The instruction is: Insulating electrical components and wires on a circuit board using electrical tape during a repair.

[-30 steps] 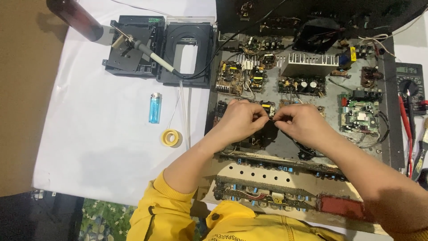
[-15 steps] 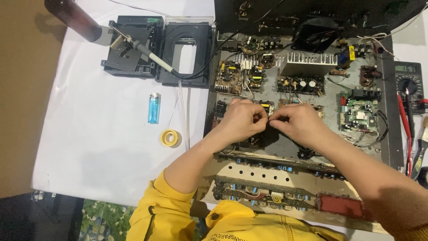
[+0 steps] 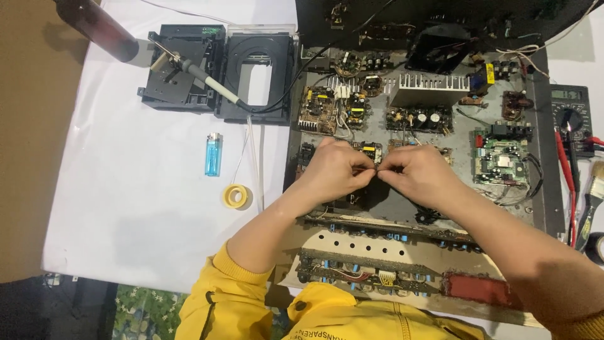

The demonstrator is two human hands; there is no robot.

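Note:
An opened electronics chassis (image 3: 541,208) full of circuit boards lies in front of me. My left hand (image 3: 336,170) and my right hand (image 3: 415,173) meet fingertip to fingertip over its middle, pinching something small next to a small board with a yellow part (image 3: 370,150). What they pinch is hidden by the fingers. A green circuit board (image 3: 500,157) sits right of my right hand. A finned metal heat sink (image 3: 431,88) stands behind the hands.
On the white sheet (image 3: 126,208) to the left lie a blue lighter (image 3: 213,154), a yellow roll of tape (image 3: 236,197), and a soldering iron (image 3: 195,72) resting on a black disc-drive unit (image 3: 251,63). A multimeter (image 3: 571,116) with red leads and a brush (image 3: 588,204) sit at the right edge.
Both hands stayed together over the same spot; the fingers shifted only slightly.

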